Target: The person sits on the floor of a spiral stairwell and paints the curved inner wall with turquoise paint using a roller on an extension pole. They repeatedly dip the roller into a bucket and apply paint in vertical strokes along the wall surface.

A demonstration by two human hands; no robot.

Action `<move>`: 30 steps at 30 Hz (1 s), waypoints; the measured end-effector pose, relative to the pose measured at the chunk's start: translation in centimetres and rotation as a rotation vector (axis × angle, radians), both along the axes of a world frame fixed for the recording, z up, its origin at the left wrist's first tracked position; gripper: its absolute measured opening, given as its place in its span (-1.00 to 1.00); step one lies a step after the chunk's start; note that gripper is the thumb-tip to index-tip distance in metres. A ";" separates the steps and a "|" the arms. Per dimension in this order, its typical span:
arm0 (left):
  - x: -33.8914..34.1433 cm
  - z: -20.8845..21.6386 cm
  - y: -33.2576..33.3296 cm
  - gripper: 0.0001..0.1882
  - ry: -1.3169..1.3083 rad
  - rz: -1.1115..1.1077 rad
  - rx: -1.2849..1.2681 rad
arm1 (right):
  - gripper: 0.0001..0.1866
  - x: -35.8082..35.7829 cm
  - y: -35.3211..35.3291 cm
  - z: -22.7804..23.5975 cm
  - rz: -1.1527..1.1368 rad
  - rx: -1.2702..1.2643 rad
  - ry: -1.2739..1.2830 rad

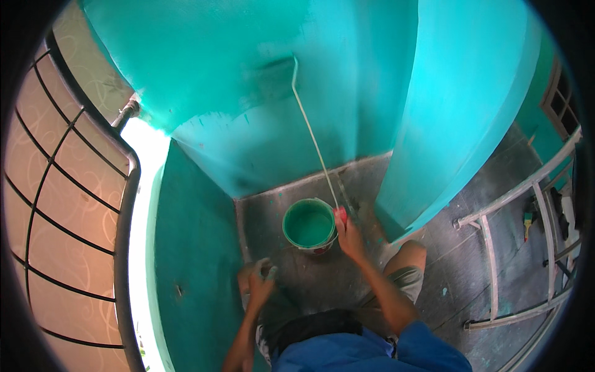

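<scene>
My right hand (349,237) grips the red handle end of a long thin roller pole (313,136). The pole reaches up to a paint roller head (276,69) pressed flat on the teal wall (248,80). Just left of that hand stands a green bucket (309,224) with teal paint inside, on the dark floor. My left hand (257,282) is lower left, fingers curled around a small pale object I cannot make out. My bent knee shows to the right of the bucket.
A black metal railing (124,204) curves along the left side. A teal column (458,105) rises at right. A metal ladder (514,248) lies on the paint-spattered floor at far right, with a small brush (527,222) beside it.
</scene>
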State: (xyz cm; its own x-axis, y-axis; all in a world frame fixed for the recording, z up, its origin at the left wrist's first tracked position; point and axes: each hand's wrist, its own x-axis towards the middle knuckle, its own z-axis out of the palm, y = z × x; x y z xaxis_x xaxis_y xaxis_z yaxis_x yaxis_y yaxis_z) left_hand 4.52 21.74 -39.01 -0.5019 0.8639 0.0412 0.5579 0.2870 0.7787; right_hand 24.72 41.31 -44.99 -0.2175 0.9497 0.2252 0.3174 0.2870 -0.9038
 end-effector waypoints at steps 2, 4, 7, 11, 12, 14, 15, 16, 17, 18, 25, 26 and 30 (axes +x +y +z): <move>0.8 -1.5 2.5 -0.65 -0.030 -0.046 0.068 | -0.53 -0.5 1.4 0.9 0.019 -0.055 -0.059; 1.4 -2.5 4.6 -0.64 -0.045 -0.074 0.092 | -0.54 -0.3 0.8 1.3 0.040 -0.100 -0.121; 2.5 -1.8 7.7 -0.58 -0.016 -0.106 0.041 | -0.53 1.3 -2.2 -0.4 0.041 -0.116 -0.196; 1.9 -1.8 10.9 -0.53 0.282 -0.116 -0.096 | -0.53 2.5 -3.7 -3.9 0.017 -0.121 -0.215; 1.1 -2.9 11.6 -0.52 0.389 -0.113 -0.124 | -0.53 2.7 -3.6 -3.5 0.013 -0.132 -0.230; -0.7 -4.3 13.3 -0.52 0.453 -0.054 -0.034 | -0.51 1.8 -2.0 -1.3 -0.029 -0.043 -0.225; -1.3 -4.7 13.7 -0.53 0.484 -0.026 0.005 | -0.49 1.2 -1.1 -0.1 -0.051 -0.005 -0.222; -1.4 -4.6 14.2 -0.53 0.449 -0.020 0.038 | -0.50 0.6 0.1 1.0 -0.014 -0.009 -0.186; -1.4 -4.3 14.4 -0.54 0.410 -0.009 0.062 | -0.50 -0.2 1.4 2.0 0.029 -0.022 -0.152; -1.4 -3.8 14.6 -0.55 0.369 0.002 0.085 | -0.50 -0.8 1.9 2.4 0.072 -0.036 -0.120; 5.5 -1.9 19.4 -0.58 -0.440 -0.205 0.275 | -0.54 0.7 -4.2 0.1 0.063 -0.209 -0.253; 6.2 -2.1 19.6 -0.59 -0.505 -0.202 0.262 | -0.54 1.4 -5.5 -1.7 0.065 -0.216 -0.260; 6.9 -5.0 20.0 -0.66 -0.738 -0.233 0.124 | -0.55 3.3 -9.0 -0.2 0.026 -0.427 -0.295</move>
